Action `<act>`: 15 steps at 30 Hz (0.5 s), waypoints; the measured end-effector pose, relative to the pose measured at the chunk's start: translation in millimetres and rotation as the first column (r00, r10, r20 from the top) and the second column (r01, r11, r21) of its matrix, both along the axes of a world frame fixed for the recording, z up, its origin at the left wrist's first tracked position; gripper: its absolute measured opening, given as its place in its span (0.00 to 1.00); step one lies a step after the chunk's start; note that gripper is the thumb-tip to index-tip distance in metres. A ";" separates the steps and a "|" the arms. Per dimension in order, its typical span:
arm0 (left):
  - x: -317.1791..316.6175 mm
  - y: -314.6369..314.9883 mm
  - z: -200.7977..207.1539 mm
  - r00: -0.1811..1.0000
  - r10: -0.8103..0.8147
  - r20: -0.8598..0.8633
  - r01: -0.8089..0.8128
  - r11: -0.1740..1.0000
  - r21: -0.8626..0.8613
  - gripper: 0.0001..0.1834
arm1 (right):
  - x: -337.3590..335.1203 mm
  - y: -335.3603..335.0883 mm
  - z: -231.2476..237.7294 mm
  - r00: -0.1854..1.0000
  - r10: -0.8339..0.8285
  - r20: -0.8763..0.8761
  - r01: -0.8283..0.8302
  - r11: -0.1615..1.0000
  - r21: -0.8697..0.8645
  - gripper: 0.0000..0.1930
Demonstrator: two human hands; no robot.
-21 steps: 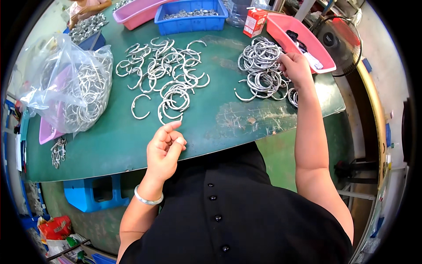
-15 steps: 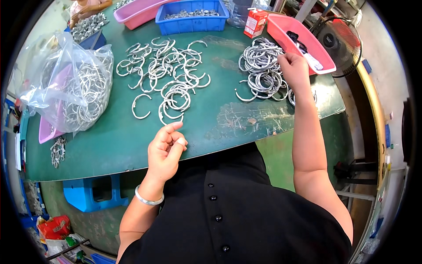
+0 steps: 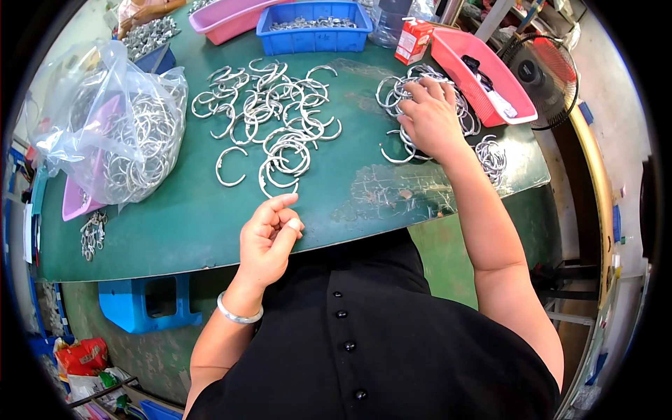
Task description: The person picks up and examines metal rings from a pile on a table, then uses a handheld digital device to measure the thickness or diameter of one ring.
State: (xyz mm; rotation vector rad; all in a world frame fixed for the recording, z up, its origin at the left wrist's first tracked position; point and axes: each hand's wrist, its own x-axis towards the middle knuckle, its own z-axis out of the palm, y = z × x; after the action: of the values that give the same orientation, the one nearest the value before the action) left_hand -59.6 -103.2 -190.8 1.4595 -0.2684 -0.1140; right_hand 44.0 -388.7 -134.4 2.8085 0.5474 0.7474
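Observation:
Silver open bangles point(image 3: 262, 105) lie loosely scattered across the middle of the green table point(image 3: 175, 231). My left hand point(image 3: 269, 234) rests at the table's front edge, fingers curled in and thumb against them. Its fingertips are beside the end of the nearest bangle; whether something small is between them is hidden. At the right stands a denser heap of silver bangles point(image 3: 399, 89). My right hand point(image 3: 435, 122) lies over this heap with its fingers apart and bent downward, covering part of it. A smaller cluster of silver rings point(image 3: 491, 157) sits right of my right wrist.
A clear plastic bag of bangles point(image 3: 140, 140) leans over a pink tray point(image 3: 73, 199) at the left. Behind are a blue bin point(image 3: 315, 42), another pink bin point(image 3: 217, 24), a red carton point(image 3: 414, 42) and a pink basket point(image 3: 483, 91). A fan point(image 3: 542, 77) stands at right.
My right hand has moved left from the heap's right side onto its middle, and its fingers have spread from a pinch. My left hand keeps its pose.

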 end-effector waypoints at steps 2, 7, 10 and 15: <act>0.1 -0.4 0.2 1.000 0.000 0.006 0.000 1.000 -0.002 0.16 | 1.8 4.5 -1.0 0.999 0.043 0.029 -0.044 0.998 0.047 0.07; 0.1 -0.6 0.6 1.000 -0.005 -0.014 0.005 1.000 -0.005 0.15 | 6.5 34.6 -12.9 0.955 0.272 -0.121 -0.244 0.948 0.206 0.07; 0.3 0.2 0.7 1.000 -0.005 -0.018 0.004 1.000 -0.012 0.15 | 7.3 60.3 -21.9 0.901 0.391 -0.187 -0.326 0.895 0.304 0.11; 0.6 0.7 1.2 1.000 -0.023 -0.010 0.023 1.000 -0.017 0.15 | 12.9 90.1 -31.5 0.864 0.475 -0.167 -0.385 0.837 0.388 0.12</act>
State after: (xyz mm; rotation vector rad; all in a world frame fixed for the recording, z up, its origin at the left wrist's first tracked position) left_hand -59.0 -102.5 -189.5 1.4390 -0.2773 -0.1378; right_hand 56.9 -298.6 -165.9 3.1685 1.2514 0.5937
